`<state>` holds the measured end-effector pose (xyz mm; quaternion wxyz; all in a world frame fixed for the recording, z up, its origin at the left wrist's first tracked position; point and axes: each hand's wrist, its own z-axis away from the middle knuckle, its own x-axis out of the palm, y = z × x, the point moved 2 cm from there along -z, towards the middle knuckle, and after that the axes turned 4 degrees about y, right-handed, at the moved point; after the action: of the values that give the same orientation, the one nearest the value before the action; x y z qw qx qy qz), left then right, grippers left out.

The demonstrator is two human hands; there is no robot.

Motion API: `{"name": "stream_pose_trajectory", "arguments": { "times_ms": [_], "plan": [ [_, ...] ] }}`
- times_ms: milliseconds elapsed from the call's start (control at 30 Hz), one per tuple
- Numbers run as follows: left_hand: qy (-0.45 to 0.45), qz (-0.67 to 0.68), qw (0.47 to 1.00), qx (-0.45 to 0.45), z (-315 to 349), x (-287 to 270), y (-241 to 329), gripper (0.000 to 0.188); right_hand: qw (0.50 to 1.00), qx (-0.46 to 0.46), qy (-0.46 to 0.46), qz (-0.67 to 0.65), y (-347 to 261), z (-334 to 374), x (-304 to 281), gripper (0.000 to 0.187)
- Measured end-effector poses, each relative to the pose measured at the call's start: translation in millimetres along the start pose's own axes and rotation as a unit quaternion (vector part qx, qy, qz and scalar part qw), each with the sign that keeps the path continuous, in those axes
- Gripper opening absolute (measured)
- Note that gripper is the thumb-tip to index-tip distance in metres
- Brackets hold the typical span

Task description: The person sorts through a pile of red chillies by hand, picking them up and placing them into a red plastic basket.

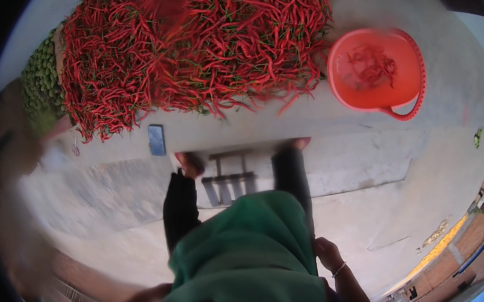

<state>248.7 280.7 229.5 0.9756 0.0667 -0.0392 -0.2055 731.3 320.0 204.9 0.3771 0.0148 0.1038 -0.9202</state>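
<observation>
Right hand (329, 254) beside trousers (295, 171); grip unclear

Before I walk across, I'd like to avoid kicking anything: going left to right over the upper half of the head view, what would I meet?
Heap of green produce, heap of red chilies, red tub, small green scrap.

One heap of red chillies (252, 52) and one heap of green produce (43, 80), both too many to number, were pictured with one red tub (371, 101), one phone (156, 140) and one pair of scissors (76, 146). Two feet (191, 166), two trouser legs (180, 206), one green garment (256, 241), one right hand (328, 253) and one bracelet (339, 270) showed. The tub's chillies (384, 66) were too tangled to count.
</observation>
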Motion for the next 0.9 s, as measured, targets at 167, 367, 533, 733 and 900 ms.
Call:
{"name": "stream_pose_trajectory", "arguments": {
  "times_ms": [167, 367, 533, 733, 900],
  "plan": [
    [-0.073, -0.009, 0.996, 0.055, -34.1, -9.0, -42.4, 0.023, 0.950, 0.024, -0.285, 0.126, -25.9, 73.4, 15.3, 0.026],
    [0.342, -0.020, 0.868, 0.358, -229.4, -71.6, 26.0, 0.022, 0.861, -0.404, 0.102, 0.291, -236.1, -212.5, 72.1, 0.013],
    [0.225, 0.089, 0.895, 0.376, -392.2, -84.8, 76.9, 0.020, 0.695, -0.539, 0.256, 0.402, -286.4, -398.7, 139.2, 0.017],
    [0.243, 0.147, 0.858, 0.428, -455.5, -89.4, 105.6, 0.020, 0.602, -0.558, 0.329, 0.466, -281.3, -473.7, 157.1, 0.016],
    [0.218, 0.125, 0.852, 0.460, -452.4, -95.7, 114.0, 0.027, 0.677, -0.542, 0.314, 0.388, -296.4, -448.7, 126.9, 0.014]
  ]
}}
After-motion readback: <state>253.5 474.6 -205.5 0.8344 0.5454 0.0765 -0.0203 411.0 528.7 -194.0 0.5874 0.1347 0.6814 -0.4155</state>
